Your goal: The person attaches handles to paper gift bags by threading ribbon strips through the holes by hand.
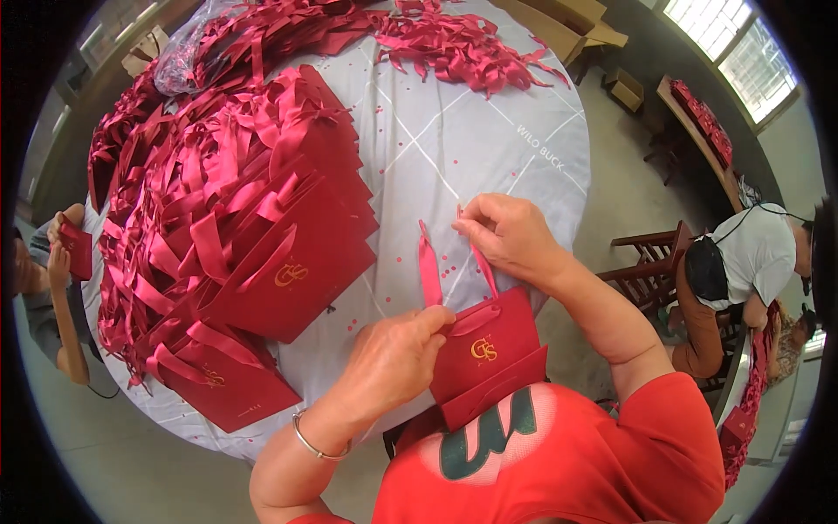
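Observation:
A small red paper gift bag [480,349] with a gold emblem stands at the table's near edge, against my shirt. My left hand [393,354], a metal bangle on its wrist, pinches the bag's upper left rim between thumb and fingers. Just above the bag, my right hand [506,231] is closed in a pinch on the end of a pink-red ribbon [483,266] that rises from the bag's opening. A second ribbon length [428,262] stands up loose from the bag's left side, its tip pointing away from me.
Many ribboned red bags [288,253] are heaped on the round, cloth-covered table [410,113] to the left. Loose ribbons [463,48] lie at the far side, with small red scraps scattered mid-table. One person [57,288] is at left, another [751,262] at right near wooden chairs [650,262].

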{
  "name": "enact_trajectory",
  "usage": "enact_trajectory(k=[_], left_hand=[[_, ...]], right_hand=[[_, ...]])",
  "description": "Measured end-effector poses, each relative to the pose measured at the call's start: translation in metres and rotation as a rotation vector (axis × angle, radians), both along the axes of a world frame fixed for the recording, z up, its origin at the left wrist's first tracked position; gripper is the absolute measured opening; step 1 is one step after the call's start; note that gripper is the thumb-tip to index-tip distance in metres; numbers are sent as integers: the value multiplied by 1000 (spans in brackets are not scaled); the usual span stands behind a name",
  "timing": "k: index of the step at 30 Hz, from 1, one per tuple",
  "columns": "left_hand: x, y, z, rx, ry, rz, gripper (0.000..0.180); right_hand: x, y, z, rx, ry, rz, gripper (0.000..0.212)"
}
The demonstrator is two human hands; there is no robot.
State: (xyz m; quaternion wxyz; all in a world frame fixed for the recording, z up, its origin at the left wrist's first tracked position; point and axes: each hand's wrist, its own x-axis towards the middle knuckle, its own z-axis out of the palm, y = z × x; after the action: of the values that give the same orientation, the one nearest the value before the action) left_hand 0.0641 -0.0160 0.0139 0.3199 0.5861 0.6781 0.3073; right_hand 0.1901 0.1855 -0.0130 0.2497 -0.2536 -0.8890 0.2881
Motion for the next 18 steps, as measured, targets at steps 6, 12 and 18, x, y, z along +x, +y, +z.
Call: enact_trajectory(k=[6, 12, 18], left_hand=[[1, -1, -4, 4, 22, 7, 22], [-1, -1, -2, -9, 8, 21, 20], [-1, -1, 0, -49, -30, 36, 18]], right_hand=[[13, 5, 24, -489, -21, -107, 26], [37, -8, 27, -434, -44, -114, 18], [40, -26, 25, -190, -291, 53, 21]])
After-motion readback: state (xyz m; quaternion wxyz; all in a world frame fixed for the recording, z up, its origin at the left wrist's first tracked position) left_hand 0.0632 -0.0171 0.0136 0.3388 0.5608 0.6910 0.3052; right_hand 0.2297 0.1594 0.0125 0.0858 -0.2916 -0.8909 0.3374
